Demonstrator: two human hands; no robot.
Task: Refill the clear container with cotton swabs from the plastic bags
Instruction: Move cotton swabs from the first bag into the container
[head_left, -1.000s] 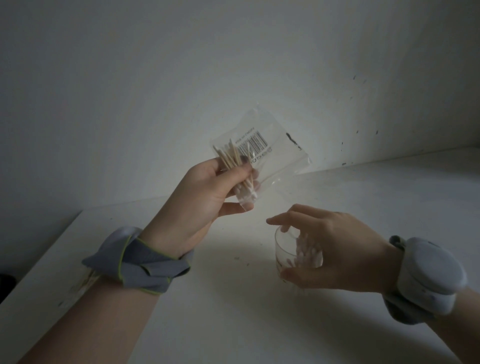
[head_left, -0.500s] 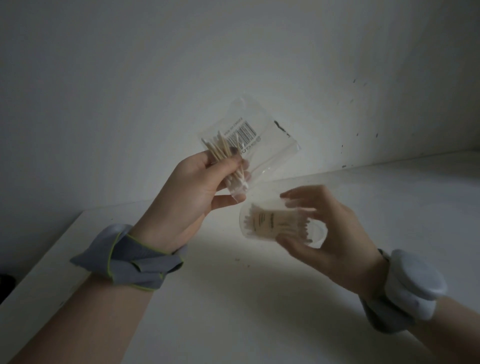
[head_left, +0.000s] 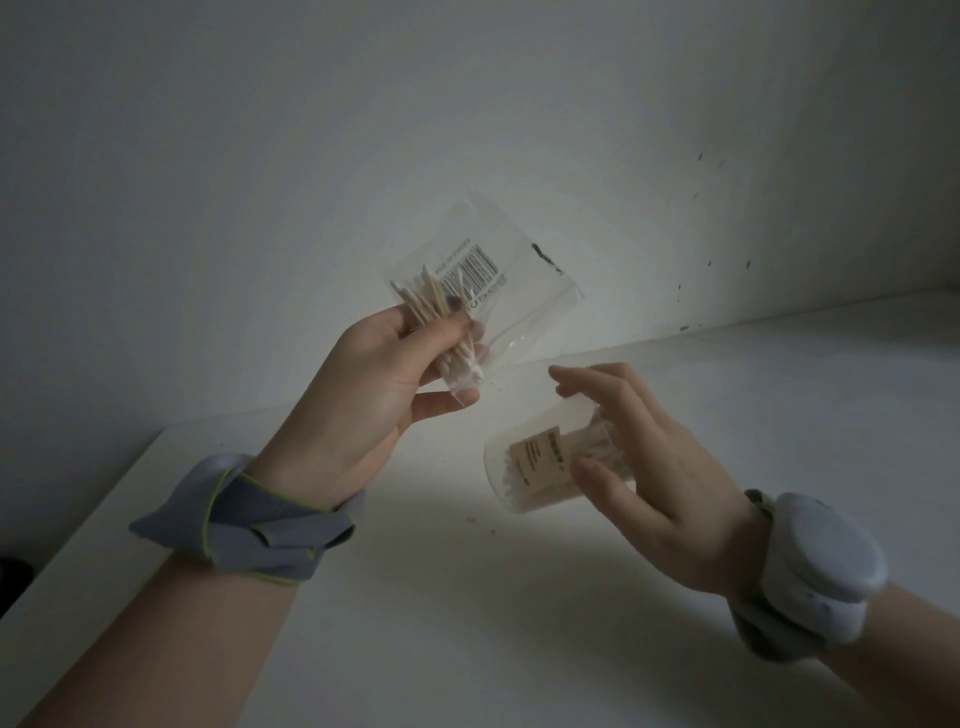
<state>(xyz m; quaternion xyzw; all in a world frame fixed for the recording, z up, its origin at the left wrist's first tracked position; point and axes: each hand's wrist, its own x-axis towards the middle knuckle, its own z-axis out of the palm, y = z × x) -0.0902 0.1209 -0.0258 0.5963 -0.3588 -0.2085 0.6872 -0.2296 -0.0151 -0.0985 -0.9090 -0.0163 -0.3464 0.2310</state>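
My left hand (head_left: 374, 395) holds a clear plastic bag (head_left: 498, 280) with a barcode label, raised above the table, pinching a bundle of wooden cotton swabs (head_left: 441, 332) through the plastic. My right hand (head_left: 649, 452) grips the clear container (head_left: 540, 467), lifted off the table and tipped on its side with its mouth toward the left. The container has a beige label and holds white-tipped swabs. The bag's lower corner hangs a short way up and left of the container's mouth, not touching it.
A white table (head_left: 467, 623) runs under both hands, its left edge (head_left: 78, 540) dropping to a dark floor. A white wall (head_left: 467, 130) stands close behind, with dark specks at the right. Grey bands wrap both wrists.
My right hand lifted the container off the table and tipped it sideways, mouth toward the bag. My left hand raised the bag slightly and still holds it.
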